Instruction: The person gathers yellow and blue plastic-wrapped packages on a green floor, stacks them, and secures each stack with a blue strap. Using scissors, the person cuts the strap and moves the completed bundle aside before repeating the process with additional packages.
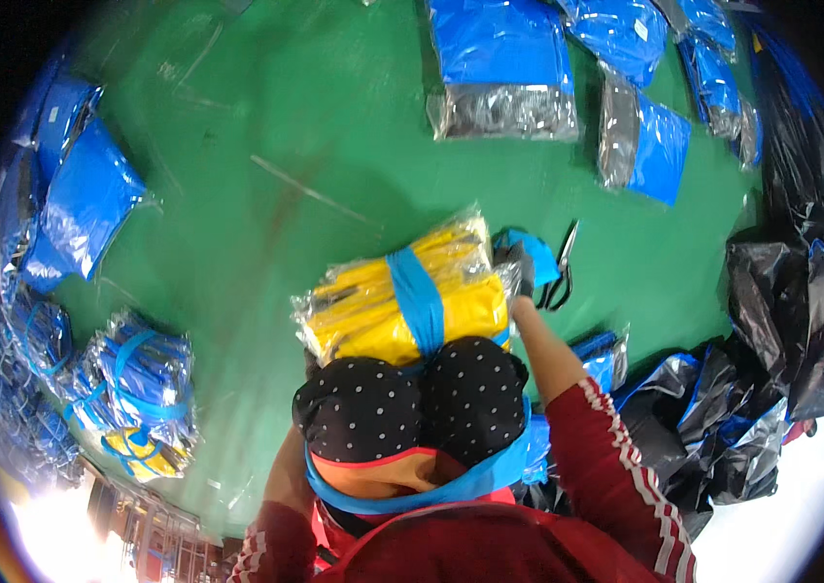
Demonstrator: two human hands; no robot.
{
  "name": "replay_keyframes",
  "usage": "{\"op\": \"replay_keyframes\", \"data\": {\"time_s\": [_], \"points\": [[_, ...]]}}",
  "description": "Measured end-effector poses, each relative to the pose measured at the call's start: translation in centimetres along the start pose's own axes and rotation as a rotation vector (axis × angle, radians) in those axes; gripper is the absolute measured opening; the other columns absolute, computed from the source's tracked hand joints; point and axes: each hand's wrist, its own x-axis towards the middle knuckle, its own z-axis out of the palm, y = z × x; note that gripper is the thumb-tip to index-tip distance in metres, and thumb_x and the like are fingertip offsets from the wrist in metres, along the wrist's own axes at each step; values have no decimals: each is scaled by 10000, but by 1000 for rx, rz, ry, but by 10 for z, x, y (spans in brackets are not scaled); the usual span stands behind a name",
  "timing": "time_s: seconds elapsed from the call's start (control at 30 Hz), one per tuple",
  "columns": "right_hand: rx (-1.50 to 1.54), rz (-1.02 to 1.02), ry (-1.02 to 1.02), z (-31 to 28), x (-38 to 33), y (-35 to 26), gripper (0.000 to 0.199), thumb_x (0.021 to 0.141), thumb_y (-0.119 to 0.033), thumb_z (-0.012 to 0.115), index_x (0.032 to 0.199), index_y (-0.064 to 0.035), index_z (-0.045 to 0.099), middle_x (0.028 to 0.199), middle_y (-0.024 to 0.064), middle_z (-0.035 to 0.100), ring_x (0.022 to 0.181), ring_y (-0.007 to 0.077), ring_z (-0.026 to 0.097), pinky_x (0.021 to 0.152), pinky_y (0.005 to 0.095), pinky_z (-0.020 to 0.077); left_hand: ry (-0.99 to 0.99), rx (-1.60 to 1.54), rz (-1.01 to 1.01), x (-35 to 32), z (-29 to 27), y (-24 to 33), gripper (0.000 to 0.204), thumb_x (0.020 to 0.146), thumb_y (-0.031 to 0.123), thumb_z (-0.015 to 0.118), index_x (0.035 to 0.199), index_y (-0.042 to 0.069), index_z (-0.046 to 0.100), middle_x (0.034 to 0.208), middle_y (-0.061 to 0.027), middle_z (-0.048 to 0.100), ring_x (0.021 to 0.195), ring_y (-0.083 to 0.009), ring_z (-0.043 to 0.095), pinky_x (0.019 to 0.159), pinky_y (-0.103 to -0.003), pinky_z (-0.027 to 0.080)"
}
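Observation:
A bundle of yellow packages in clear plastic sits just in front of my knees, bound around the middle by a light blue strip. At its right end, my right hand in a dark grey glove is closed against the plastic, with the fingertips hidden. Beside that hand lies a piece of blue material. Most of my left hand is behind my left knee at the bundle's near left corner, so its fingers do not show. Black-handled scissors rest on the floor right of my right hand.
Blue and grey plastic-wrapped packages lie on the green floor at the far right. More blue packages stand at left, above tied blue bundles and a small yellow one. Black plastic bags crowd the right side.

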Motion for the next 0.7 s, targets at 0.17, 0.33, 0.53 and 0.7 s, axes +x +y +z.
{"op": "replay_keyframes", "data": {"time_s": [0.17,0.33,0.53,0.7], "points": [[9,-21,55,9,-12,26,473,875,-399,534,1112,9,550,957,157,633,850,286,612,747,408,495,68,-37,47,6,43,-21,445,827,288,592,1220,90,526,1008,-83,634,856,-252,605,738,-370,482],[23,-52,81,17,2,50,455,881,-390,537,1119,-3,550,983,138,625,872,263,604,764,391,492,122,-76,78,50,58,-28,444,830,284,590,1225,95,521,1001,-79,634,845,-249,605,729,-369,483],[110,-78,96,5,13,50,433,888,-378,539,1128,-17,551,1015,115,615,898,235,594,786,372,488,197,-111,126,59,92,-26,443,834,280,589,1232,100,516,993,-75,634,832,-247,605,718,-368,484],[461,-220,41,-36,-16,18,416,894,-369,541,1134,-29,552,1041,96,607,919,212,586,804,355,485,289,-299,323,54,55,-17,442,838,276,588,1238,105,511,986,-72,634,821,-245,604,710,-368,485]]}}
